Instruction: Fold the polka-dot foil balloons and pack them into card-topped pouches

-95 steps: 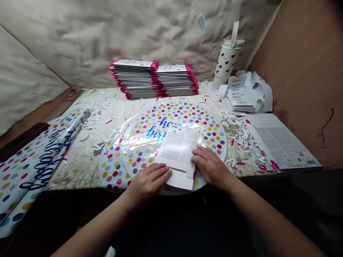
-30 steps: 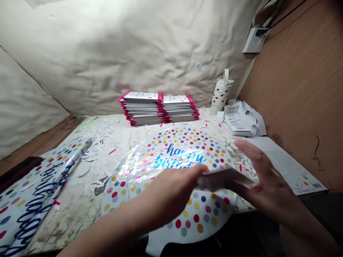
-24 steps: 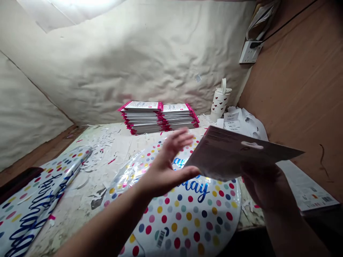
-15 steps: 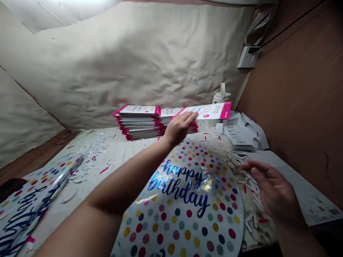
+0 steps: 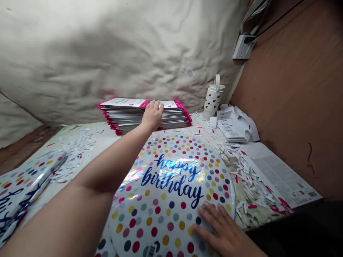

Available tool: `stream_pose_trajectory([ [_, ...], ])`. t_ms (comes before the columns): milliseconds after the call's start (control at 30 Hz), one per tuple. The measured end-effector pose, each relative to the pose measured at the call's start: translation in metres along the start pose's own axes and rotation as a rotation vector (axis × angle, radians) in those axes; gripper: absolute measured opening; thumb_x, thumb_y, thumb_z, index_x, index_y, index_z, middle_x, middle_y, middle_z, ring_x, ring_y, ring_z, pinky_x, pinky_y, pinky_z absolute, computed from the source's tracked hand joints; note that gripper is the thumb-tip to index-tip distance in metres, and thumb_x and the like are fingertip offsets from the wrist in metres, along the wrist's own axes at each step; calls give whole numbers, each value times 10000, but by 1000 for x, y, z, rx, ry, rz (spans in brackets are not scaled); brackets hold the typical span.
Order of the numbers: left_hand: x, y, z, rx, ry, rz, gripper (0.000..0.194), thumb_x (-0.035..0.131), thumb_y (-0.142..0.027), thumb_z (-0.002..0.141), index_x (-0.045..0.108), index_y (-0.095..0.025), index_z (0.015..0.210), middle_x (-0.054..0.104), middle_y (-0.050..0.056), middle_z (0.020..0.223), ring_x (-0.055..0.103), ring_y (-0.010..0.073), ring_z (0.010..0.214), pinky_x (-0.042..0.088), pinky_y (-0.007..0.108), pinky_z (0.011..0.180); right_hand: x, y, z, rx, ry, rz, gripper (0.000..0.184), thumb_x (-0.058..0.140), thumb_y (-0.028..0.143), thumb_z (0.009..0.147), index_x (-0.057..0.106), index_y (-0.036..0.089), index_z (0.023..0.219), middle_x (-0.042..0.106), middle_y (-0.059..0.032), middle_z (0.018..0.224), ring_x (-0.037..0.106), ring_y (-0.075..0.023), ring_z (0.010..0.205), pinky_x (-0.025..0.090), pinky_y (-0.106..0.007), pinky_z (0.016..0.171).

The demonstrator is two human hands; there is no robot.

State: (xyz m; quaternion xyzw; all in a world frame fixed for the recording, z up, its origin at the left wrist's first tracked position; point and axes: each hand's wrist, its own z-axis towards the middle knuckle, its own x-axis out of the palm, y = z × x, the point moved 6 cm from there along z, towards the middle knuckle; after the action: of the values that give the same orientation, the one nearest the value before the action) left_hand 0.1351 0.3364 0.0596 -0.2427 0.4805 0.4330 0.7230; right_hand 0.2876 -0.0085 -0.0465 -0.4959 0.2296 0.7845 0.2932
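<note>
My left hand reaches to the back of the table and rests, fingers extended, on the stack of pink-edged packages, which have white dotted fronts. My right hand lies open with fingers spread on the lower right of a flat, round foil balloon. Coloured dots and blue "happy birthday" lettering cover this shiny white balloon. Its edges overlap another dotted sheet at the lower left, and my left forearm hides part of its left side.
More dotted foil lies at the left. A white tumbler with hearts stands behind a pile of label sheets. Paper scraps litter the right side beside a flat printed card. A power socket is on the wall.
My left hand has moved left and set the package it carried onto the stack. My right hand has come down from above the scraps onto the balloon. The view has shifted.
</note>
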Motion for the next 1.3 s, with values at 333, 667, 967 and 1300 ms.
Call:
stream_pose_trajectory([
  [333,-78,-159,-267,262,610,-741,193,468,-255,821,657,-211,822,655,44,753,589,160,693,425,233,623,-8,-10,8,437,72,564,271,407,174,863,615,230,1025,697,-26,928,653,-143,832,528,-235,721],
  [667,-15,-128,-275,-171,1120,-1017,211,571,-359,720,563,-151,689,502,-43,590,445,84,543,320,177,495,1,-6,17,432,386,809,256,635,276,729,662,234,980,675,-13,989,613,-176,903,467,-260,799],
  [967,-79,-103,-273,182,794,-331,386,464,-68,685,538,-190,1043,642,67,978,599,216,870,453,307,752,-2,-17,38,556,288,646,408,428,37,632,673,216,905,687,-15,923,618,-171,861,465,-269,776],
  [1300,-48,-40,-316,256,503,-254,708,510,-197,751,234,-224,1403,308,66,1435,251,267,1321,257,462,1059,2,2,8,252,170,491,603,391,3,612,591,213,1141,617,-34,1161,544,-190,1103,434,-362,948],
])
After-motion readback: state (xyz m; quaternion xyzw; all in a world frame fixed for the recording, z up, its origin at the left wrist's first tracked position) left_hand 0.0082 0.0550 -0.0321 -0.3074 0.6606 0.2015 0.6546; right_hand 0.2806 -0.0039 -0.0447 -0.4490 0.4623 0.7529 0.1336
